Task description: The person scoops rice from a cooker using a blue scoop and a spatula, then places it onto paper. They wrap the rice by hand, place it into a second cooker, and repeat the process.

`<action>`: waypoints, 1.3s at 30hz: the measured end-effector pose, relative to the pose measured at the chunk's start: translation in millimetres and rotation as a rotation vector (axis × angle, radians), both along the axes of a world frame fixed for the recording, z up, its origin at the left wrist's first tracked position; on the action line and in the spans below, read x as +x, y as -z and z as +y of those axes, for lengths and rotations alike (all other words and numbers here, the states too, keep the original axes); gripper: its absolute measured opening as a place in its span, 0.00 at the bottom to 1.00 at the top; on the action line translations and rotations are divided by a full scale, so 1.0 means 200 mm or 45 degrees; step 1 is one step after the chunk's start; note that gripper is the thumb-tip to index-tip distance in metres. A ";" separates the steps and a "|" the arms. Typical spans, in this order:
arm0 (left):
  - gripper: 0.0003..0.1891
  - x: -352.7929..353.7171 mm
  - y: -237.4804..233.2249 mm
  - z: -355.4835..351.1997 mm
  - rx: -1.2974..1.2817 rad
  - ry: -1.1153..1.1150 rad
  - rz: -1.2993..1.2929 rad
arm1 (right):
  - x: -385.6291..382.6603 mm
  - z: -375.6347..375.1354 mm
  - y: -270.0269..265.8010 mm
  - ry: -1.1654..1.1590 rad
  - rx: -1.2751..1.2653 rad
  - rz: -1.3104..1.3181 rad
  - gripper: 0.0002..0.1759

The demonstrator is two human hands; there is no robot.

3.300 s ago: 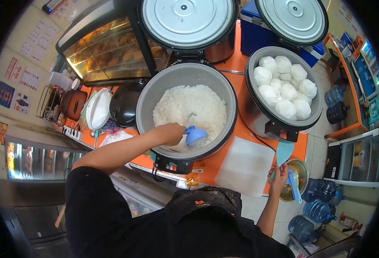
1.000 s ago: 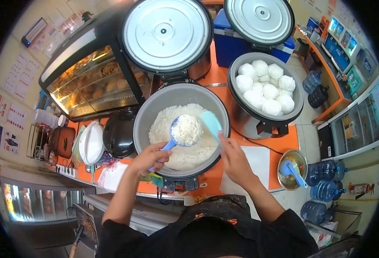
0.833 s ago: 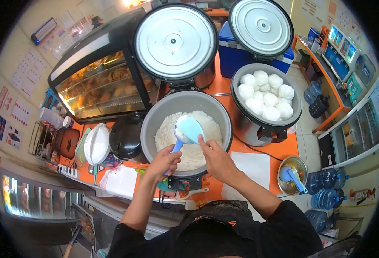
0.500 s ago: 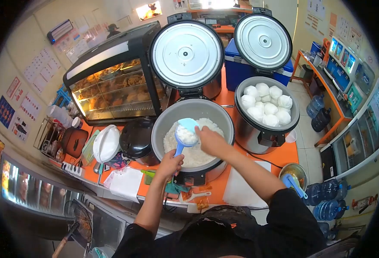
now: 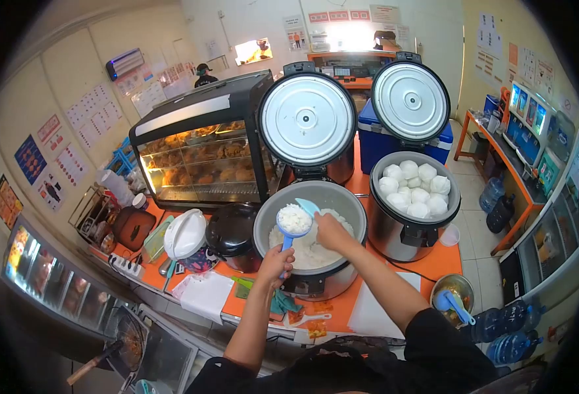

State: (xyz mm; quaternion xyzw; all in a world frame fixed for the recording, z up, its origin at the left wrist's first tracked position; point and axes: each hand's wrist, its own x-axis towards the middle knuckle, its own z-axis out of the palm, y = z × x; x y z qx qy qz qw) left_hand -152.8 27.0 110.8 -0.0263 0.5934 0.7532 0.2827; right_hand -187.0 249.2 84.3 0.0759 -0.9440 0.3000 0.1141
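Observation:
My left hand [image 5: 276, 264] is closed round the handle of a blue scoop [image 5: 293, 222] heaped with white rice. Against the scoop's right rim rests a light blue paddle [image 5: 308, 207], gripped in my right hand [image 5: 331, 231]. Both tools are over the open rice cooker [image 5: 270, 217], whose grey pot holds loose rice [image 5: 316, 253]. To the right, a second open cooker [image 5: 394, 222] contains several round white wrapped bundles [image 5: 416, 188].
A glass food warmer [image 5: 201, 157] stands at the back left, beside a black pot [image 5: 232, 233]. White paper sheets [image 5: 385, 305] lie at the front. A bowl with a blue ladle [image 5: 452, 299] sits at the right corner. A person [image 5: 205, 75] is far back.
The view has shifted, so the counter appears lower and further right. The scoop now shows a fuller heap of rice, and the paddle has moved from over it to its right rim.

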 end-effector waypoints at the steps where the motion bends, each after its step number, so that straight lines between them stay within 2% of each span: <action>1: 0.07 0.02 -0.04 0.00 0.025 -0.002 -0.012 | -0.01 0.01 -0.01 0.006 0.025 -0.027 0.32; 4: 0.07 0.05 -0.10 -0.02 0.072 -0.021 -0.026 | 0.14 -0.02 -0.13 0.031 -0.140 0.215 0.31; 7: 0.07 0.07 -0.09 -0.01 0.041 -0.020 0.022 | 0.27 -0.08 -0.14 -0.033 -0.137 0.129 0.30; 10: 0.07 0.13 -0.12 0.03 0.053 0.064 0.015 | 0.12 0.05 -0.03 -0.049 0.072 -0.029 0.29; 14: 0.07 0.16 -0.17 0.07 0.114 0.089 0.002 | 0.16 0.15 -0.06 0.140 -0.134 0.183 0.25; 17: 0.06 0.15 -0.11 0.08 0.132 -0.017 -0.013 | 0.28 0.34 -0.14 0.218 -0.156 0.155 0.21; 20: 0.12 0.18 -0.09 0.09 0.167 -0.056 -0.092 | 0.48 0.51 -0.23 0.255 -0.465 0.199 0.15; 22: 0.18 0.19 -0.06 0.10 0.207 -0.044 -0.107 | 0.62 0.68 -0.12 0.178 -1.077 0.057 0.13; 24: 0.19 0.25 -0.06 0.11 0.198 -0.058 -0.103 | 0.87 0.76 -0.04 0.316 -1.335 0.109 0.12; 26: 0.20 0.32 -0.07 0.15 0.188 -0.059 -0.115 | 1.12 0.82 0.19 0.538 -1.538 0.382 0.14; 29: 0.17 0.44 -0.09 0.23 0.141 -0.026 -0.104 | 1.41 0.96 0.57 1.243 -1.391 0.505 0.15; 30: 0.16 0.47 -0.06 0.25 0.138 0.012 -0.111 | 1.46 1.09 0.77 1.317 -1.405 0.424 0.17; 32: 0.14 0.54 0.01 0.29 0.136 0.074 -0.122 | 1.40 1.32 1.14 1.528 -1.390 0.510 0.11; 35: 0.08 0.66 0.01 0.44 0.083 0.168 -0.139 | 1.20 1.66 1.59 1.724 -0.857 0.277 0.05; 37: 0.09 0.70 0.09 0.52 0.149 0.290 -0.215 | 1.06 1.87 1.97 1.656 -0.771 0.289 0.07; 39: 0.11 0.74 0.18 0.59 0.186 0.401 -0.286 | 1.03 1.73 1.67 1.691 -0.764 -0.135 0.08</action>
